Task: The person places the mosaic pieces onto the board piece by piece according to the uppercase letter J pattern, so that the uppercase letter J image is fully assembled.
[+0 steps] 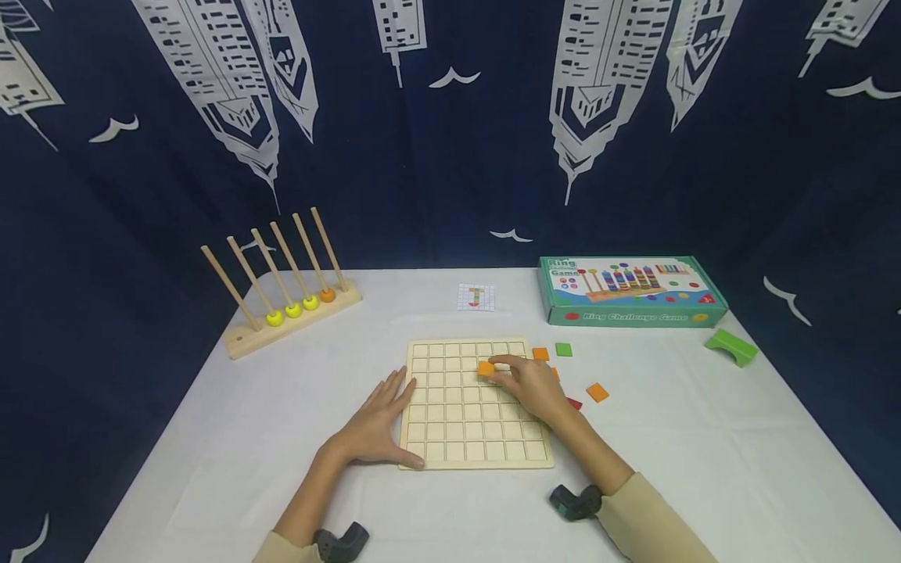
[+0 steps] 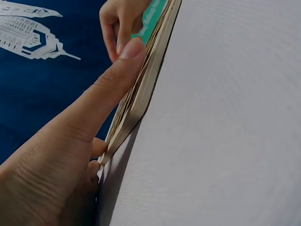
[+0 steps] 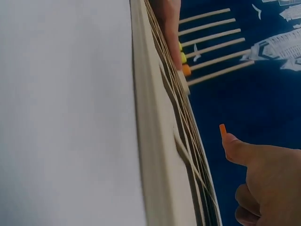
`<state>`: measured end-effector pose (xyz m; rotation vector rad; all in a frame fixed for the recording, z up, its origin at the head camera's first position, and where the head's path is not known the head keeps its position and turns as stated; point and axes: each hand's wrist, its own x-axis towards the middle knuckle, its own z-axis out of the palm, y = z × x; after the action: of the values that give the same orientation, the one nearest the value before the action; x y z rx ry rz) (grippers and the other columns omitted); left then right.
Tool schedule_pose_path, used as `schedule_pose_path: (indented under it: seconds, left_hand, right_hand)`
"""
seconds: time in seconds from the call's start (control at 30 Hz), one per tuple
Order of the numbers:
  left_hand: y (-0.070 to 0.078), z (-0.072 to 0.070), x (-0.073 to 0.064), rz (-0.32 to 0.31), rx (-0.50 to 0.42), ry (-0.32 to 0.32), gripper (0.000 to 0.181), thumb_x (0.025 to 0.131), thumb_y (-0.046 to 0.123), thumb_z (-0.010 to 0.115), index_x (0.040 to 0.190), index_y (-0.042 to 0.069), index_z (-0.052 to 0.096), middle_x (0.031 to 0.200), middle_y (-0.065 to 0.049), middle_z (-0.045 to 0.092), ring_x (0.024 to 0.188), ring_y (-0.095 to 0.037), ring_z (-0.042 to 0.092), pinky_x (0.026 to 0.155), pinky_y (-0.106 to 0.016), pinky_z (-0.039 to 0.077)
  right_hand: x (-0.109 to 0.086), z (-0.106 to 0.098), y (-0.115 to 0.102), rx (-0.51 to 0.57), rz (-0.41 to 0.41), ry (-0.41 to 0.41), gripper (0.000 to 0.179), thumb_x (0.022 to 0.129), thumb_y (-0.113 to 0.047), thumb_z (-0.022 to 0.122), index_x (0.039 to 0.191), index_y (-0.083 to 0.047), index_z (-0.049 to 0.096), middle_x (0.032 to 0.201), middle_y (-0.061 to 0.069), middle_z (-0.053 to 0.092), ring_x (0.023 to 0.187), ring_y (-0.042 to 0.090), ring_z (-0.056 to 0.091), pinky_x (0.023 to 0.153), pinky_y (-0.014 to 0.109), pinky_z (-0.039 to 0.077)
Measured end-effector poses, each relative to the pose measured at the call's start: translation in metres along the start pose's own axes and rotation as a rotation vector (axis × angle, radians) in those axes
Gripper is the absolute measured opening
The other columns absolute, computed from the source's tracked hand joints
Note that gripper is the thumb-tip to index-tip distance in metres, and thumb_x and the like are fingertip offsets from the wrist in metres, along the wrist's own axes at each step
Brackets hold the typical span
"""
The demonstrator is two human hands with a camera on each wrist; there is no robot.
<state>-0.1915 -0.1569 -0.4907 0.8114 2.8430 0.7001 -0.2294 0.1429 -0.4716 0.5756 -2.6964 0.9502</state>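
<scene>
A square wooden grid board (image 1: 454,432) lies flat on the white table. My right hand (image 1: 535,387) pinches an orange square tile (image 1: 486,368) between thumb and index finger, over the upper right part of the grid. The right wrist view shows this tile (image 3: 223,129) edge-on at the thumb tip, raised above the board. At the board's left side rests my left hand (image 1: 376,426), fingers spread and thumb along the lower left corner. Beside the board's right edge are a loose orange tile (image 1: 540,354), a green tile (image 1: 564,349) and a red tile (image 1: 575,403), partly hidden by my right hand.
Farther right lies another orange tile (image 1: 597,392). Behind the board is a small pattern card (image 1: 486,300). A wooden peg stand (image 1: 313,317) with yellow and orange beads stands back left. At back right are a green game box (image 1: 633,313) and a green arch block (image 1: 732,344).
</scene>
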Motion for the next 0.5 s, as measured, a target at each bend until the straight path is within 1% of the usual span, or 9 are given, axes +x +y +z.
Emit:
schedule_pose_path:
  seconds: [0.07,0.2,0.33,0.43,0.5]
  left_hand:
    - [0.000,0.000,0.000,0.014,0.013,-0.001,0.135,0.047,0.077,0.070,0.147,0.006,0.015,0.154,-0.012,-0.003,0.140,-0.024,-0.003,0.111,-0.038,0.003]
    - [0.000,-0.001,0.001,0.041,0.018,0.009,0.135,0.047,0.077,0.070,0.147,0.005,0.016,0.154,-0.013,-0.001,0.140,-0.026,0.000,0.112,-0.039,0.004]
    - [-0.001,-0.001,0.000,0.030,0.026,0.000,0.135,0.047,0.078,0.069,0.147,0.005,0.015,0.154,-0.013,-0.001,0.140,-0.024,-0.001,0.112,-0.038,0.003]
    - [0.000,-0.001,-0.001,0.025,0.027,-0.005,0.135,0.048,0.078,0.068,0.147,0.004,0.016,0.154,-0.013,0.000,0.140,-0.024,0.000,0.112,-0.038,0.004]
    - [0.000,-0.001,-0.001,0.027,0.021,-0.006,0.134,0.048,0.078,0.069,0.147,0.003,0.016,0.154,-0.014,0.001,0.140,-0.025,0.001,0.112,-0.039,0.004]
  right_hand:
    - [0.007,0.008,-0.004,0.001,0.008,-0.004,0.032,0.084,-0.033,0.067,0.109,-0.013,0.068,0.044,-0.012,0.025,0.043,0.003,0.018,0.039,0.020,0.021]
    - [0.020,0.020,-0.010,-0.010,0.010,0.016,0.031,0.085,-0.032,0.067,0.108,-0.012,0.069,0.043,-0.011,0.024,0.042,0.004,0.018,0.039,0.021,0.022]
    - [0.030,0.029,-0.018,-0.026,0.005,0.020,0.032,0.085,-0.032,0.067,0.109,-0.011,0.068,0.043,-0.010,0.025,0.041,0.005,0.019,0.038,0.021,0.023]
    - [0.034,0.034,-0.023,-0.055,-0.006,0.007,0.033,0.086,-0.033,0.066,0.110,-0.011,0.068,0.042,-0.010,0.034,0.040,0.005,0.023,0.038,0.021,0.027]
    - [0.036,0.037,-0.025,-0.078,-0.010,-0.006,0.032,0.086,-0.033,0.065,0.110,-0.011,0.068,0.045,-0.009,0.044,0.040,0.006,0.029,0.039,0.022,0.031]
